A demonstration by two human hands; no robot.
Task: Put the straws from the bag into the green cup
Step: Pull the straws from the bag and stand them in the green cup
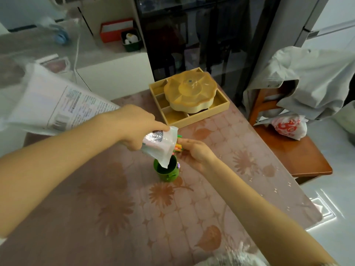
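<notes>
A small green cup stands upright on the table with the flowered pink cloth. Just above it my left hand grips a clear plastic bag, whose lower corner hangs into the cup's mouth. Colourful straws stick out of the bag's right side, with green and orange ends showing. My right hand pinches these straw ends, right of the bag and slightly above the cup. Most of the straws' length is hidden inside the bag.
A yellow divided tray with a flower-shaped lidded box sits at the table's far edge. Newspaper lies at the far left. A wooden chair holding a red-printed plastic bag and draped grey clothing stands to the right.
</notes>
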